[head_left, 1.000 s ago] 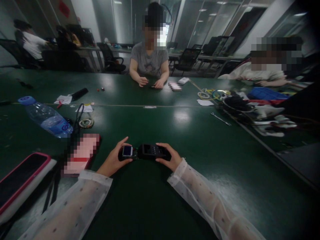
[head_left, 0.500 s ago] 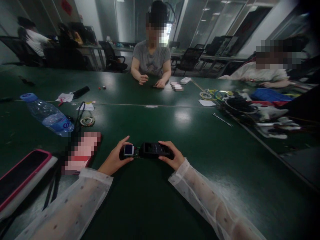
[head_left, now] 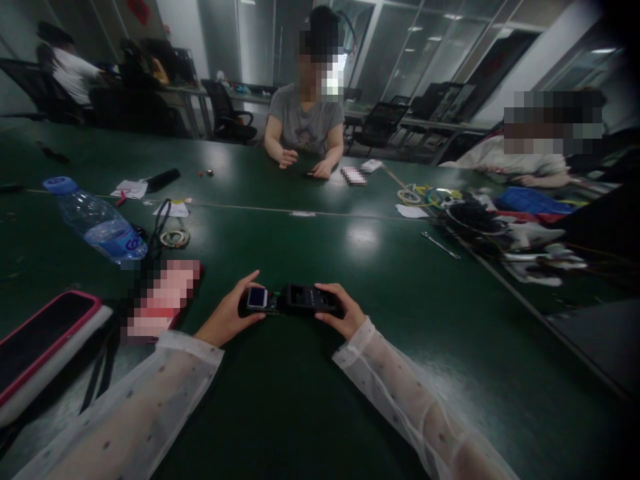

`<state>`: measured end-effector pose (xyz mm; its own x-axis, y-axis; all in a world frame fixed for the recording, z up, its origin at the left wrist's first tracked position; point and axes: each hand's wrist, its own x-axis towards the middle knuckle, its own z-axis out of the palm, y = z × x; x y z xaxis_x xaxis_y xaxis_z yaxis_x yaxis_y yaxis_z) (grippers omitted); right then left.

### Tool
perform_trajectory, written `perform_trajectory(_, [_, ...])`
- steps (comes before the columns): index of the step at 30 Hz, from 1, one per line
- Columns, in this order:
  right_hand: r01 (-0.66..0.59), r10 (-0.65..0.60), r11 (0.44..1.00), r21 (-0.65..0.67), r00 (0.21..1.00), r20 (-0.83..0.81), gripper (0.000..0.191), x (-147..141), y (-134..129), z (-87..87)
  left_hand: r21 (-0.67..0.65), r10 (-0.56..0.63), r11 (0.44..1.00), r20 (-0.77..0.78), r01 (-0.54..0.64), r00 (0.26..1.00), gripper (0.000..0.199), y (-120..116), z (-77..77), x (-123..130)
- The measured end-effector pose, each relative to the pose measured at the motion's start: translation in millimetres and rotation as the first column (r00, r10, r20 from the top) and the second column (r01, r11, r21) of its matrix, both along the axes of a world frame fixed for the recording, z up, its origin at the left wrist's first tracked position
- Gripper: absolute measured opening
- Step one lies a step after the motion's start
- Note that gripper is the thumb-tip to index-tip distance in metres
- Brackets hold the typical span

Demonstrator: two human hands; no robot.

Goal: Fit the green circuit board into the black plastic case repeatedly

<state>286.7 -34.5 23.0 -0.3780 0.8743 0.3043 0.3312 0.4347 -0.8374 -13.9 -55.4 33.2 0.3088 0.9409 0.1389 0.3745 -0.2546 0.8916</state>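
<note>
My left hand (head_left: pixel 234 312) grips a small circuit board with a square screen (head_left: pixel 257 298) by its left end, thumb below and fingers above. In my right hand (head_left: pixel 346 311) is a black plastic casing (head_left: pixel 306 297) with cut-out openings, pinched at its right end. Casing and board lie end to end, close together or overlapping, low over the green table. I cannot tell whether the two parts are joined. The far edges of both parts are hidden by my fingers.
On the left are a water bottle (head_left: pixel 103 223), a pink-red phone (head_left: pixel 163 300), a pink-rimmed device (head_left: pixel 47 340) and a coiled bracelet (head_left: pixel 175 239). A wrench (head_left: pixel 441 245) and a heap of cables (head_left: pixel 500 227) lie right. A person (head_left: pixel 306 127) sits opposite.
The casing and my right hand have shifted very slightly; both hands keep their hold. The view has tilted a little.
</note>
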Motion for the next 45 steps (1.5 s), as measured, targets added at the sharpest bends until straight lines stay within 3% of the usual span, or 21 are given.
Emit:
perform_trajectory(6, [-0.012, 0.012, 1.0, 0.001, 0.999, 0.031, 0.051, -0.2, -1.5, 1.3, 0.002, 0.001, 1.0, -0.021, -0.001, 1.0, 0.083, 0.7, -1.5, -0.2])
perform_trajectory(13, [0.017, -0.018, 1.0, 0.004, 0.996, 0.087, 0.065, -4.6, -4.4, -0.3, 0.006, 0.002, 1.0, -0.021, -0.002, 1.0, 0.082, 1.3, -2.1, 0.5])
perform_trajectory(16, [0.052, -0.052, 0.998, -0.02, 0.999, 0.005, 0.059, -4.9, -3.4, -0.1, 0.012, -0.004, 1.0, -0.042, 0.005, 0.999, 0.079, 1.6, -2.0, -0.4])
perform_trajectory(18, [0.107, -0.119, 0.99, -0.092, 0.983, -0.142, 0.062, -1.7, 0.5, -2.4, 0.016, -0.012, 1.0, -0.066, 0.013, 0.998, 0.076, 1.7, -1.6, -1.3])
perform_trajectory(20, [0.154, -0.225, 0.963, -0.22, 0.911, -0.346, 0.068, 5.2, 7.2, -7.0, 0.017, -0.02, 1.0, -0.082, 0.022, 0.996, 0.074, 1.7, -0.9, -2.1])
perform_trajectory(22, [0.135, -0.31, 0.926, -0.352, 0.805, -0.507, 0.057, 14.7, 15.3, -12.2, 0.018, -0.021, 1.0, -0.089, 0.023, 0.996, 0.074, 1.7, -0.4, -2.7])
perform_trajectory(26, [0.026, -0.418, 0.851, -0.525, 0.638, -0.647, 0.035, 30.1, 25.7, -17.0, 0.016, -0.007, 1.0, -0.091, 0.009, 0.996, 0.074, 1.4, -0.6, -2.8])
perform_trajectory(28, [0.01, -0.436, 0.84, -0.543, 0.608, -0.664, 0.034, 31.2, 25.6, -15.6, 0.016, -0.002, 1.0, -0.089, 0.004, 0.996, 0.074, 1.1, -0.7, -2.6])
perform_trajectory(37, [0.06, -0.369, 0.889, -0.453, 0.68, -0.634, 0.057, 11.7, 15.0, -8.8, 0.014, -0.1, 0.995, 0.021, 0.1, 0.995, 0.077, 3.0, 1.4, -7.3])
perform_trajectory(41, [0.155, -0.311, 0.932, -0.328, 0.808, -0.5, 0.069, 1.9, 9.5, -10.9, -0.01, -0.084, 0.996, 0.041, 0.084, 0.996, 0.083, 3.4, -0.5, -7.2])
perform_trajectory(45, [0.148, -0.189, 0.976, -0.159, 0.941, -0.282, 0.066, -6.8, 0.3, -6.9, 0.009, -0.045, 0.999, 0.009, 0.044, 0.999, 0.082, 1.9, -2.5, -3.1])
